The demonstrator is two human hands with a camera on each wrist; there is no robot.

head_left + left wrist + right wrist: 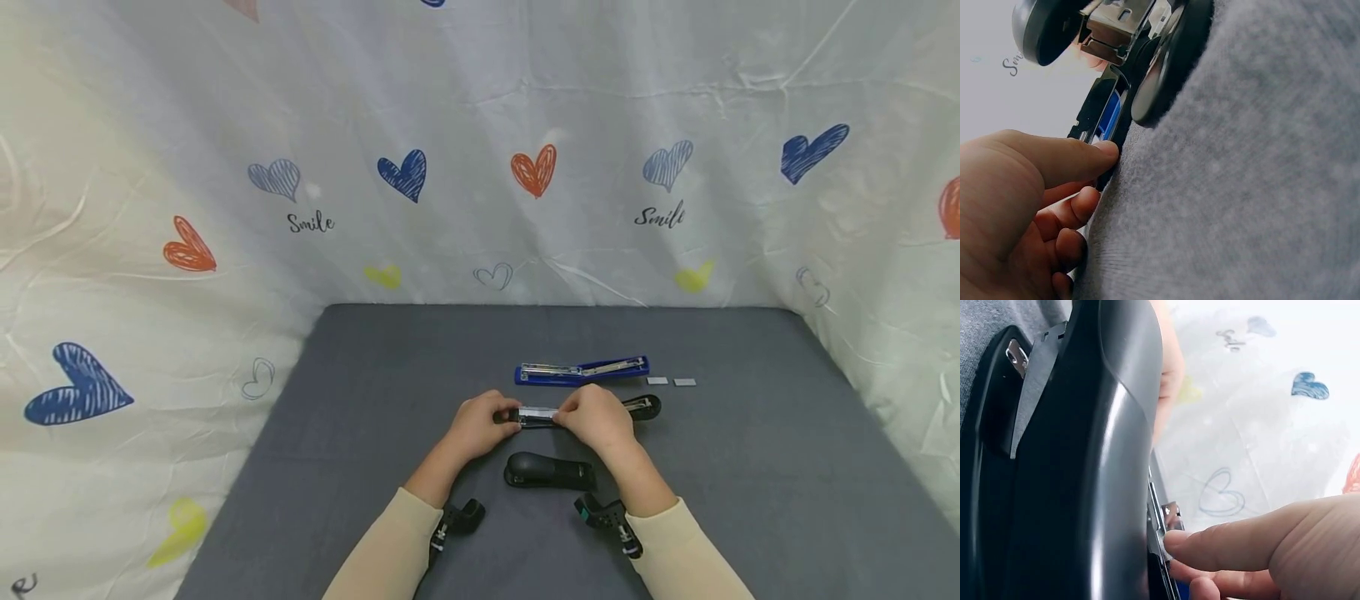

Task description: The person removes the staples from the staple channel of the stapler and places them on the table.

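On the gray surface (337,417), the left hand (480,423) and right hand (598,418) pinch an open stapler (538,423) between their fingers. Best keep its end steady while guiding the metal track (537,412) straight.

Right grip (600,419) hides middle of opened black stapler (540,421); 2 pale strips (657,381) too small to identify

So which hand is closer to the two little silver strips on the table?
Right: the right hand is at the open black stapler, just left of the silver strips. The left hand is farther left, at that stapler's left end.
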